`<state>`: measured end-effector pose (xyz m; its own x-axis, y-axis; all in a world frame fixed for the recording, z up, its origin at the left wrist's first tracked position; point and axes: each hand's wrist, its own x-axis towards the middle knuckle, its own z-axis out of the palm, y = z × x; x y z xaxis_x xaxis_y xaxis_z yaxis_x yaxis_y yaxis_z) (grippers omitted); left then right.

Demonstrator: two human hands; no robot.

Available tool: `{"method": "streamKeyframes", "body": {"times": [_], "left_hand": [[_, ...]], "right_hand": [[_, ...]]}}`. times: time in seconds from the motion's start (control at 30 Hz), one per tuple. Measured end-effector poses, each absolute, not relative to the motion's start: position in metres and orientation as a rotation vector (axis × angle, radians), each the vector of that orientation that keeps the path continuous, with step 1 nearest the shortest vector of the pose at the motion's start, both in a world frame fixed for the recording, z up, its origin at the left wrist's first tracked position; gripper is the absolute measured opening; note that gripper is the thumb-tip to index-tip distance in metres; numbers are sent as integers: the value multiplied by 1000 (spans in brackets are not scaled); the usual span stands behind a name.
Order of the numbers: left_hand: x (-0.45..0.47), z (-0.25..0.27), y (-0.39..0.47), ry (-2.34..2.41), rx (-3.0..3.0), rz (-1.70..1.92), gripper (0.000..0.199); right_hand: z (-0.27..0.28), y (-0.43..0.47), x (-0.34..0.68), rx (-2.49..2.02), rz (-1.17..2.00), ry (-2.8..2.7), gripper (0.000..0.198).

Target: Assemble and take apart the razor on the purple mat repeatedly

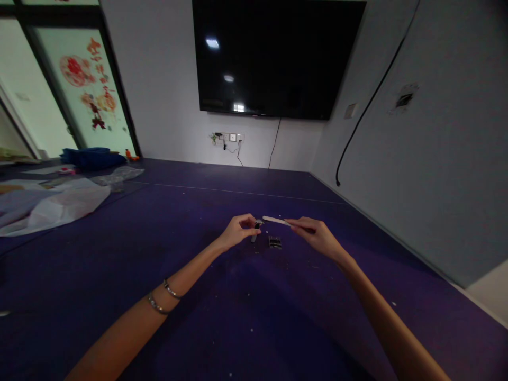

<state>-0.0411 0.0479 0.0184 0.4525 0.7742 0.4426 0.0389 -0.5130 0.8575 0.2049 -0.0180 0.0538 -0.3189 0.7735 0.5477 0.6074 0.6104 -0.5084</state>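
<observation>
My left hand [240, 231] is closed on a small silver-and-dark object [257, 224] that looks like a wristwatch, with a greyish strip hanging below the fingers. A slim pale stick [277, 220] with a rounded end is pinched in my right hand [313, 233]. Its tip points left and comes close to the watch-like object; whether they touch I cannot tell. On the floor just below, between the hands, lies a small dark square piece [274, 242], perhaps in clear packaging. Fine details of these small things are too blurred to read.
Dark blue-purple floor [190, 296] with small white specks spreads around the hands. Plastic sheeting [75, 203] and a blue cloth bundle [93, 157] lie to the left. A television [278, 58] hangs on the far wall; a black cable [369, 100] runs down the right wall.
</observation>
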Motion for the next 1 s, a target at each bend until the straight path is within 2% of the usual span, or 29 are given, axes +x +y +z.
{"method": "streamKeyframes", "body": {"times": [1.0], "left_hand": [[-37, 16, 44, 672, 1840, 1121, 17]], "right_hand": [[49, -15, 207, -1014, 328, -2035, 29]]}}
